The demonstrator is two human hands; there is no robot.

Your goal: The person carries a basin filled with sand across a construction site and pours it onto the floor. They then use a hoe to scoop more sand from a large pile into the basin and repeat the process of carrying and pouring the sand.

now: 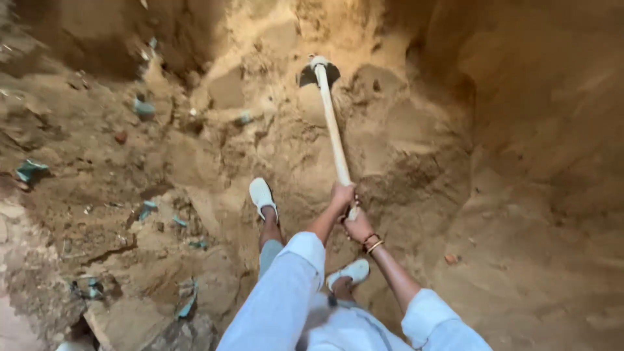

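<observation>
Hoe blade (318, 73) part-buried in soil, edge hidden. Handle end (353, 212) covered by both hands. Teal scraps (29, 169) too small to identify.

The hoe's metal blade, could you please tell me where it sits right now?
In the head view the hoe's metal blade sits upper centre, dug into the sandy pit wall, at the far end of the wooden handle gripped by both hands.

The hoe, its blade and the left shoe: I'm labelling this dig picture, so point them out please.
Hoe handle (333, 130), head view, middle of the pale wooden shaft.
Hoe blade (307, 75), head view, dark metal left of the shaft.
Left shoe (262, 195), head view, top of the white shoe.
</observation>
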